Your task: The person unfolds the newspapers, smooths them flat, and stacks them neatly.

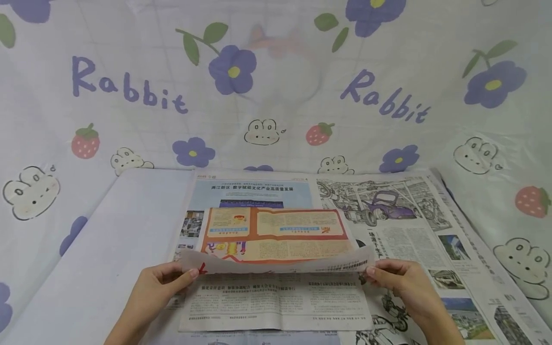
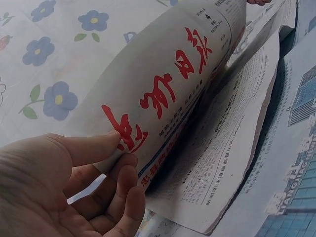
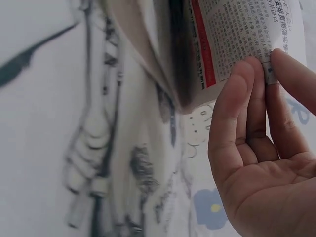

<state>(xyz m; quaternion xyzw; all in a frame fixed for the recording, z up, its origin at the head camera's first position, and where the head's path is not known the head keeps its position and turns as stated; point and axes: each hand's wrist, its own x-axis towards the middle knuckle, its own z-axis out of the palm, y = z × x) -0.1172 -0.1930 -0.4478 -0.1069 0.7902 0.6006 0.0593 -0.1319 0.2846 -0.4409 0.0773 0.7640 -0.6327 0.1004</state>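
Note:
A folded newspaper (image 1: pixel 276 302) lies in front of me, its near edge lifted into a curved flap (image 1: pixel 302 267). My left hand (image 1: pixel 166 285) pinches the flap's left corner between thumb and fingers. At the opposite corner, my right hand (image 1: pixel 403 285) pinches the paper the same way. Large red characters (image 2: pixel 163 89) show on the flap's outer face in the left wrist view. Beyond the flap, an orange-bordered page (image 1: pixel 280 230) faces up. The right wrist view shows the thumb and fingers (image 3: pixel 237 94) on the printed corner, a red strip (image 3: pixel 205 44) beside it.
Larger newspaper sheets (image 1: pixel 396 239) are spread flat underneath, with photos and a drawing of a purple car (image 1: pixel 394 211). A white surface (image 1: pixel 129 215) lies at the left. A curtain with rabbits, flowers and "Rabbit" lettering (image 1: pixel 276 105) hangs behind.

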